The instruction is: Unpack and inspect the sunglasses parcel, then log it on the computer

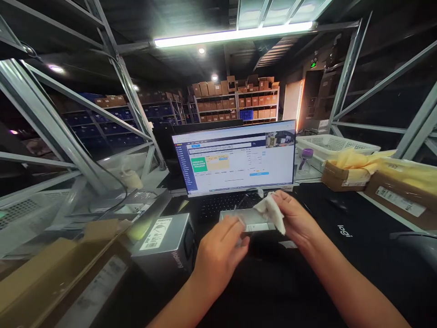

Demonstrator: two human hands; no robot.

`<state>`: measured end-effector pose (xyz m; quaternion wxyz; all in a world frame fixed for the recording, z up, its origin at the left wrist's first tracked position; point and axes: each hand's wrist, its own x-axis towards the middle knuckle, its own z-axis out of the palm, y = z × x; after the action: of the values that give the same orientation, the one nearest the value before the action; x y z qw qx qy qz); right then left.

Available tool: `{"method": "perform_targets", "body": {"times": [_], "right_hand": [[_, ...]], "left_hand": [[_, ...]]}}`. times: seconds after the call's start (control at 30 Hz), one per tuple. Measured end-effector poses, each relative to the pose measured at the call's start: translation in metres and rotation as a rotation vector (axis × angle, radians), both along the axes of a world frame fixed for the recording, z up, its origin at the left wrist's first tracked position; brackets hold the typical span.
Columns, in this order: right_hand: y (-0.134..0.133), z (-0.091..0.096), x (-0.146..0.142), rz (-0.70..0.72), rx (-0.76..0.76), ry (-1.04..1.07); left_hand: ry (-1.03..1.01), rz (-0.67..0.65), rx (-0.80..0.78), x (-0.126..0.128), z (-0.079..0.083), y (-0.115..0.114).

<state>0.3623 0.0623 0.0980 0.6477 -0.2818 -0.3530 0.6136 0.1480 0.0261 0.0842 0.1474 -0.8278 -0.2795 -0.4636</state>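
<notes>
In the head view, my right hand (295, 216) is closed on a crumpled white cloth (271, 212), which hangs over the right end of a small grey box (254, 221). My left hand (218, 250) is at the box's left end, fingers bent around it and slightly blurred. The box is tilted in front of the keyboard (218, 205), and a pale label strip shows on its near side. To the left of my left hand stands a larger grey box (167, 246) with a white barcode label on top and a dark picture on its side.
A lit monitor (235, 159) stands behind the keyboard. An open cardboard box (75, 273) is at the left. On the right are a purple-capped bottle (305, 159), a white basket (336, 143), cardboard boxes (403, 200) with yellow packets, and a black desk mat (341, 255).
</notes>
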Motion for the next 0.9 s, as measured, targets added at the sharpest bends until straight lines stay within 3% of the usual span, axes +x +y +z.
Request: {"method": "perform_targets", "body": {"times": [0.1, 0.23, 0.33, 0.43, 0.53, 0.63, 0.7, 0.77, 0.83, 0.9], "right_hand": [[0.015, 0.006, 0.027, -0.145, 0.063, -0.061], [0.024, 0.015, 0.068, -0.341, 0.136, -0.126], [0.009, 0.019, 0.083, -0.588, 0.283, -0.275], [-0.019, 0.022, 0.073, -0.722, 0.441, -0.65], [-0.04, 0.025, 0.048, -0.571, 0.65, -1.065], [-0.04, 0.023, 0.03, -0.145, 0.793, -1.301], [-0.032, 0.02, 0.027, 0.093, 0.781, -1.31], [-0.023, 0.016, 0.028, 0.224, 0.719, -1.229], [-0.017, 0.013, 0.028, 0.277, 0.642, -1.139], [-0.012, 0.011, 0.025, 0.239, 0.597, -1.07]], "left_hand": [[-0.073, -0.009, -0.025, -0.005, 0.003, 0.002], [-0.011, -0.087, -0.039, -0.01, 0.008, 0.004], [0.16, -0.143, -0.082, -0.013, 0.013, 0.002], [0.369, -0.156, -0.073, -0.014, 0.02, -0.001], [0.475, -0.125, -0.026, -0.013, 0.023, -0.003], [0.538, -0.102, -0.002, -0.009, 0.022, -0.002], [0.557, -0.102, 0.017, -0.007, 0.02, -0.001], [0.562, -0.106, 0.026, -0.005, 0.018, -0.001], [0.565, -0.104, 0.02, -0.004, 0.019, -0.001], [0.553, -0.089, 0.006, -0.005, 0.019, -0.001]]}}
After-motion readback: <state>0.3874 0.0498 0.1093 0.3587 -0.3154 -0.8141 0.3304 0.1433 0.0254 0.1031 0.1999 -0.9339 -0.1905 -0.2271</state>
